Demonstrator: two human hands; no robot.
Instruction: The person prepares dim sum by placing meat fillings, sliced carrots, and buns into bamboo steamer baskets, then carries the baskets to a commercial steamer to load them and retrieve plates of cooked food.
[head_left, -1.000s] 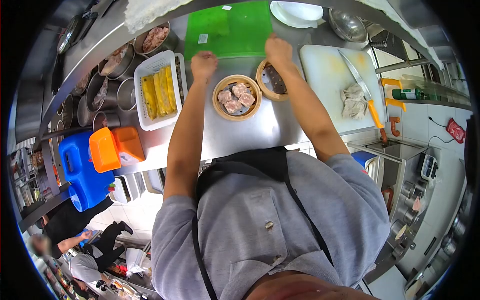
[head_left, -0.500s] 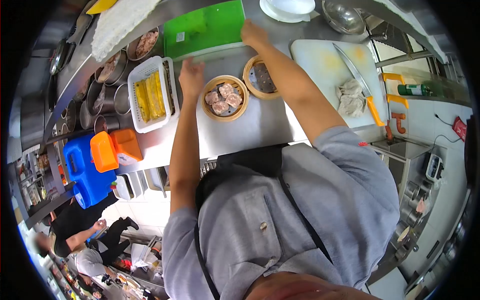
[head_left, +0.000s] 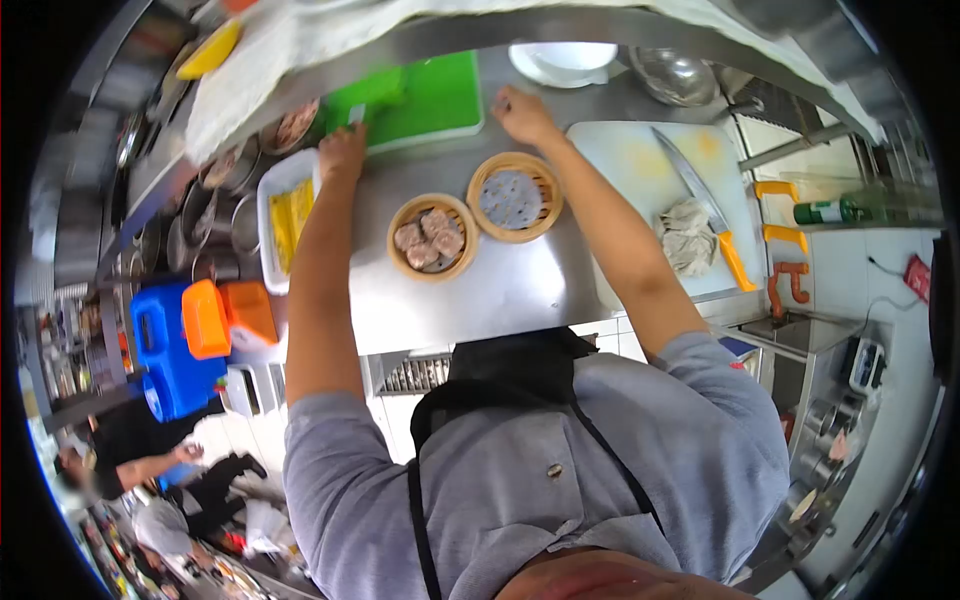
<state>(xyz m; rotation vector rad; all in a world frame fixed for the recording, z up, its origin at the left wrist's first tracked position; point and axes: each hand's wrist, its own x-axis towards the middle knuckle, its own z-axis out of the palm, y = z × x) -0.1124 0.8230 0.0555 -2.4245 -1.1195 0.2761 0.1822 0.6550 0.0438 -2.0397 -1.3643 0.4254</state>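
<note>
My left hand point(head_left: 343, 152) is at the near left corner of the green cutting board point(head_left: 440, 100), its fingers bent beside a small white label point(head_left: 357, 113). What those fingers hold, if anything, is hidden. To the right of the board, my right hand point(head_left: 522, 115) is curled closed above the steel counter; nothing inside it can be made out. Between my forearms stands a bamboo steamer point(head_left: 397, 258) holding several meat dumplings point(head_left: 430, 238). Another bamboo steamer point(head_left: 518, 236) touches it on the right, with a perforated paper liner point(head_left: 511, 198) inside.
A white basket point(head_left: 270, 262) with yellow rolls is beside my left forearm. On the right, a white cutting board point(head_left: 615, 150) bears a yellow-handled knife point(head_left: 738, 262) and a crumpled cloth point(head_left: 688, 237). White bowls point(head_left: 565, 62) stand at the back. Orange containers point(head_left: 205, 320) are at left.
My right hand has come off the green board's right edge and curled up. My left hand has moved left along the board. The whole view has shifted, lowering the counter in the picture.
</note>
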